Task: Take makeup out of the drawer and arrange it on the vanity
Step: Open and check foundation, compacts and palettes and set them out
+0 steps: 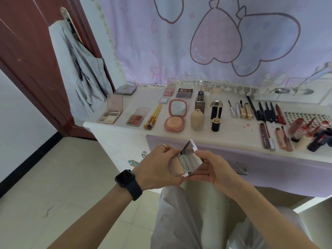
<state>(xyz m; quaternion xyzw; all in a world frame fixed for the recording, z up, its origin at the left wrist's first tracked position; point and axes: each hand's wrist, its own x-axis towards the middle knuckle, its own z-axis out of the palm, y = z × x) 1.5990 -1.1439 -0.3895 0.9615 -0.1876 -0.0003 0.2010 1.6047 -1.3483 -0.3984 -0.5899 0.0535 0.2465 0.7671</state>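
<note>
I hold a small square powder compact [181,163] with a mirrored lid, open, in front of the vanity's drawer front [255,159]. My left hand [158,168] grips its base from the left. My right hand [206,169] pinches the lid side from the right. The white vanity top [233,135] carries rows of makeup: eyeshadow palettes [109,114], brushes [152,117], a round pink compact [175,115], a beige bottle [197,120], mascaras and pencils [256,112], and lip glosses [287,137].
A pink and lilac heart-print cloth [197,42] hangs behind the vanity. A grey garment [84,72] hangs on the red-brown door [27,60] at left. My legs in light trousers [188,221] are below. The tile floor [62,186] is at left.
</note>
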